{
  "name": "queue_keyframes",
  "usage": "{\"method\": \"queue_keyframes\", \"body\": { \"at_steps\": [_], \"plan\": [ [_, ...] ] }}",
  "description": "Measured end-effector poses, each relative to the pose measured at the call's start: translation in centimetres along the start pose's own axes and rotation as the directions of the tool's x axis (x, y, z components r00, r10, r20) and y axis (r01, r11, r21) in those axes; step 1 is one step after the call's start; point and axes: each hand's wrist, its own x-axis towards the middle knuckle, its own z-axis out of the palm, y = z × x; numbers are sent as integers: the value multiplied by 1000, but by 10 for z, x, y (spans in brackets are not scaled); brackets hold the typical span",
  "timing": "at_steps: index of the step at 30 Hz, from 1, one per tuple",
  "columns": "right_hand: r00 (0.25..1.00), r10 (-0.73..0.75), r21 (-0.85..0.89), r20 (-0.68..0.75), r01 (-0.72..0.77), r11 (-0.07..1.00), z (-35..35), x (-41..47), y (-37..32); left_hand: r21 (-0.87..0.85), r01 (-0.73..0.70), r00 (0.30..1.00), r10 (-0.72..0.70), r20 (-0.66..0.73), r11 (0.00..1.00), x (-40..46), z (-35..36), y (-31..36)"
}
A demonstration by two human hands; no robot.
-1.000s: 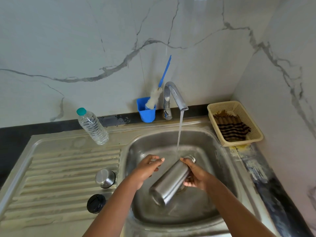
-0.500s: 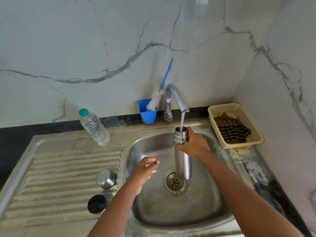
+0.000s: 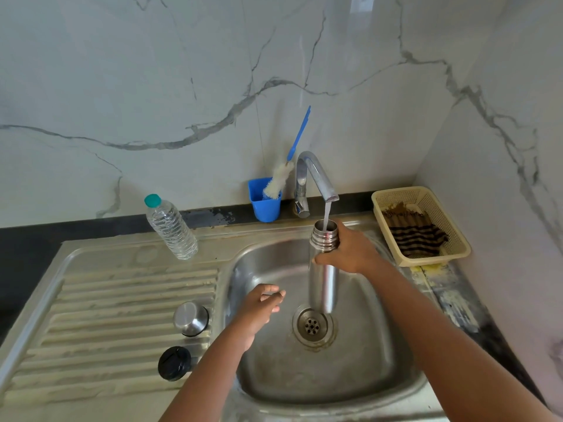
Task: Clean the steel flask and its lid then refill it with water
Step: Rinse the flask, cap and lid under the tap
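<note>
My right hand point(image 3: 347, 252) grips the steel flask point(image 3: 323, 281) near its threaded neck and holds it upright over the sink basin point(image 3: 374, 370). Water runs from the tap point(image 3: 316, 178) straight into the flask's open mouth. My left hand point(image 3: 259, 309) hovers over the left part of the basin, fingers loosely bent, holding nothing. The steel lid cup point(image 3: 191, 318) and a black inner cap point(image 3: 174, 363) sit on the ribbed drainboard point(image 3: 106, 315) to the left.
A plastic water bottle point(image 3: 170, 228) with a teal cap stands at the drainboard's back. A blue cup point(image 3: 265, 202) holds a bottle brush point(image 3: 289, 166) beside the tap. A cream basket point(image 3: 422, 226) with a striped cloth sits at the right. The drain point(image 3: 313, 325) lies below the flask.
The flask went from tilted low in the basin, held with both hands, to upright under the running tap in my right hand alone. My left hand let go and drew back left.
</note>
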Motion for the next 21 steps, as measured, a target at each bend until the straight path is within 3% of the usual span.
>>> {"method": "queue_keyframes", "body": {
  "at_steps": [4, 6, 8, 11, 16, 21],
  "plan": [
    [994, -35, -174, -101, 17, 985, 6, -1, -4, -3, -4, 1000, 4, 1, 1000, -1, 4, 0],
    [998, -23, -56, -57, 20, 998, 6, -1, 3, 5, -1, 1000, 1, 11, 1000, -2, 5, 0],
    [994, 81, 209, 72, -94, 973, 2, -3, 12, 10, 2, 1000, -2, 16, 1000, -2, 6, 2],
    [930, 170, 472, 326, -316, 823, 11, -14, 22, 65, -6, 999, 3, 45, 998, -5, 5, 7],
    [820, 316, 526, 477, -555, 644, 53, -38, 53, 159, 56, 977, -86, 193, 986, -16, 7, 13],
    [708, 404, 531, 579, -704, 472, 81, -50, 71, 184, 153, 955, -193, 223, 971, -13, 5, 10]
  ]
}}
